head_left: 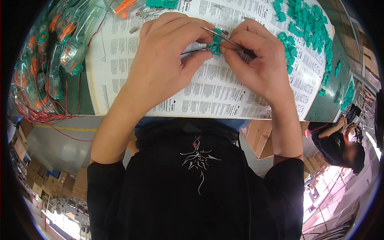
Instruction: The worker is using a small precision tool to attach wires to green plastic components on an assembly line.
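My left hand [164,60] is closed, thumb and index finger pinching a small green plastic part [216,48] above the paper. A thin dark strip or wire [194,51] sticks out from the part toward my left palm. My right hand [258,56] is closed around a slim pointed metal tool [228,39] with a dark rear end; it looks like tweezers. The tool slants across the top of the green part, its tip close to my left index finger. The right thumb and fingertip touch the part's right side. Fingers hide much of the part.
Printed paper [208,94] covers the green table. Loose green plastic parts [306,24] are heaped at the right. Clear green-tinted housings [74,56] with orange pieces and red wires [44,116] crowd the left. Small metal pieces [154,13] lie at the back. Another person [340,140] sits far right.
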Demonstrator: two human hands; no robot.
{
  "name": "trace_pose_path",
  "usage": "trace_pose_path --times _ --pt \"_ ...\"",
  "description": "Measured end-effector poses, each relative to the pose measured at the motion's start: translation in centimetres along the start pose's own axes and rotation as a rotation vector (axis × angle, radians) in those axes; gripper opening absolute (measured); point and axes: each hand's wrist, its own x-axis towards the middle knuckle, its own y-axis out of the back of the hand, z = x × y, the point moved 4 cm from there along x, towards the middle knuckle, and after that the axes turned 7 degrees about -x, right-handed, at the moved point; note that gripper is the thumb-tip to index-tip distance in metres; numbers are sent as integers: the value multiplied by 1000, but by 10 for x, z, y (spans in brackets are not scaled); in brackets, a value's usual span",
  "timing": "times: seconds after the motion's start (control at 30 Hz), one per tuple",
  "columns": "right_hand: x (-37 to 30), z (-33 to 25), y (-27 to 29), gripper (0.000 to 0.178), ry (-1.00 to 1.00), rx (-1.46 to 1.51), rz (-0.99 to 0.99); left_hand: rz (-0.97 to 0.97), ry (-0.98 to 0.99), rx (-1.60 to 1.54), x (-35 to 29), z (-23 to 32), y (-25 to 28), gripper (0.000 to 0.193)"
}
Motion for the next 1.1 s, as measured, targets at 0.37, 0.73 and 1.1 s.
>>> trace_pose_path --times 0.37,0.73,1.1 --pt "29 11 2 15 -337 91 -426 103 28 74 -11 12 -6 15" --pt "-9 -5 44 16 -134 -24 -123 175 39 124 -15 10 -12 16" --pt "-8 -12 39 17 25 -335 -205 162 41 138 -12 9 -13 17"
